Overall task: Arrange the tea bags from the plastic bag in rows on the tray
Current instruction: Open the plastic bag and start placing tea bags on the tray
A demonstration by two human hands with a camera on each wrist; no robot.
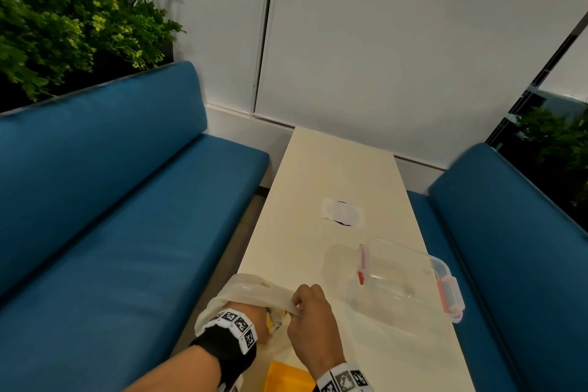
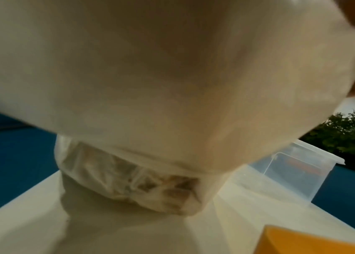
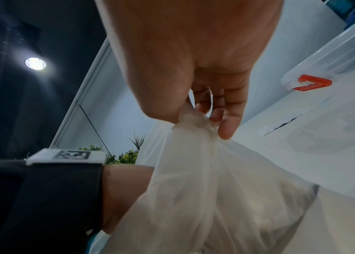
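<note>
Right hand (image 1: 313, 317) pinches the plastic bag (image 1: 254, 291) rim open, so the left hand (image 1: 251, 317) reaches inside; its grip is hidden.

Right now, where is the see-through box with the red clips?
In the head view the clear box sits on the white table, at its right edge, beside the right hand that pinches the plastic bag.
</note>
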